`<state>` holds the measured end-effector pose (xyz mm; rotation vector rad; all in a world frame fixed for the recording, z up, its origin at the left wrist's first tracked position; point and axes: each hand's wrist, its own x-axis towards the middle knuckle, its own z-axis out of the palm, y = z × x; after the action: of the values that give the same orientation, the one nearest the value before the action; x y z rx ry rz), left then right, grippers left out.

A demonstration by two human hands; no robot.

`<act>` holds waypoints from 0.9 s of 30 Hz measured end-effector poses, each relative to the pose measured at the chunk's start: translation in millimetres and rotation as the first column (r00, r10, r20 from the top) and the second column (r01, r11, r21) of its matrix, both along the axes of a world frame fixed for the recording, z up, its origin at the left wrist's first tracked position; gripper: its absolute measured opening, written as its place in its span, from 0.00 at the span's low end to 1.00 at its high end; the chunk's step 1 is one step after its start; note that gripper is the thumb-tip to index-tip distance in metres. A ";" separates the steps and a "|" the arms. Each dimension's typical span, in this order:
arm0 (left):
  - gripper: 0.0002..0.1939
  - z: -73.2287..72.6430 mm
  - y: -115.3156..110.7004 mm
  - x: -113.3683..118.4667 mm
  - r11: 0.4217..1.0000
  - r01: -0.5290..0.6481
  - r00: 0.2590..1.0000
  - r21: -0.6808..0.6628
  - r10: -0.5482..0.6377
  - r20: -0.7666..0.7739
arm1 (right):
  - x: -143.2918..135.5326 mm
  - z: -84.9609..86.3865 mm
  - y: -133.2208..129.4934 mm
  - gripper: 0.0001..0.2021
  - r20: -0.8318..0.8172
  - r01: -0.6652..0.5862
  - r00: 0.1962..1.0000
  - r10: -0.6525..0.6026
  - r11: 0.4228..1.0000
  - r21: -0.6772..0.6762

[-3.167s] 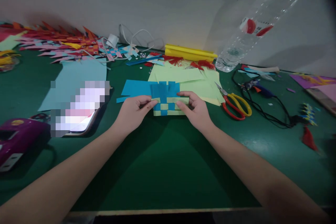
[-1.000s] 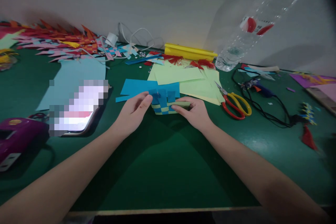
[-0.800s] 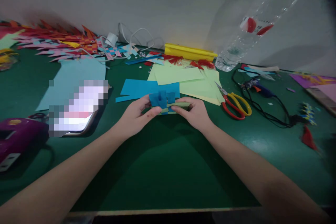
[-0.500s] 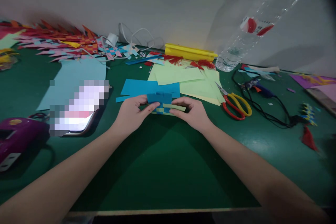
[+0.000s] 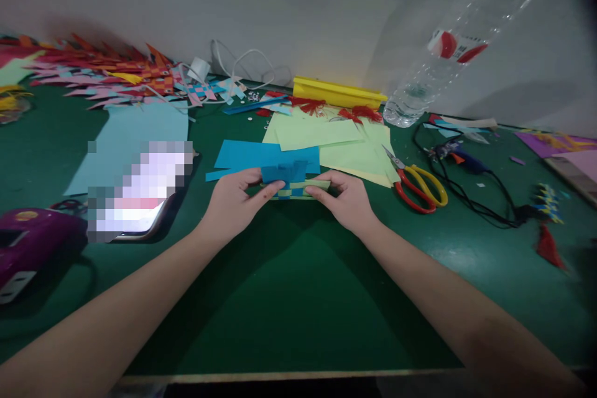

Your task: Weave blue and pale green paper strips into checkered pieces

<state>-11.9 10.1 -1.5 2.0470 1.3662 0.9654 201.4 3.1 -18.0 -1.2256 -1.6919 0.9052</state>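
Observation:
Near the middle of the green table, a small weave of blue and light green paper strips [image 5: 297,190] is held between both hands. My left hand [image 5: 236,202] pinches its left end, thumb in front, below an upright blue flap [image 5: 282,172]. At the right end, my right hand [image 5: 344,200] presses a light green strip against the weave with its thumb; the fingers behind are partly hidden. Blue paper [image 5: 247,155] lies just behind the hands, and light green sheets [image 5: 321,134] are spread beyond it.
Scissors [image 5: 420,189] with red and yellow handles lie right of the green sheets. A plastic bottle [image 5: 438,68] stands at the back right. A lit phone [image 5: 144,193] rests at left, near a purple glue gun [image 5: 40,245]. Black cord [image 5: 466,186] lies at right.
The light green strip's right end has swung down from a slant and lies level along the weave. My right thumb has moved up onto it, and the blue flap's top now looks more uneven.

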 end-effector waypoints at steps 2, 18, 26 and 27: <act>0.15 0.2 -0.2 -0.3 1.000 -0.007 1.000 0.011 0.007 -0.005 | 0.4 0.1 0.1 0.11 0.003 -0.011 1.000 0.011 1.000 0.004; 0.09 -5.1 0.5 -1.9 0.999 -0.008 0.994 -0.039 0.012 0.109 | -0.4 -0.5 -2.4 0.05 0.034 0.021 0.999 -0.029 0.976 0.218; 0.11 -3.9 3.3 -2.8 0.990 -0.104 0.978 -0.096 0.120 0.173 | 2.3 -1.7 -0.6 0.06 0.035 0.110 0.992 -0.121 0.967 0.229; 0.11 -4.3 3.9 -2.9 0.988 -0.099 0.974 -0.119 0.120 0.192 | 2.2 -1.9 -0.5 0.06 0.038 0.110 0.992 -0.121 0.969 0.223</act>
<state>-14.8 14.0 -5.8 1.7599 1.4038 1.0856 203.6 2.7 -19.9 -1.1911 -1.6921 0.6030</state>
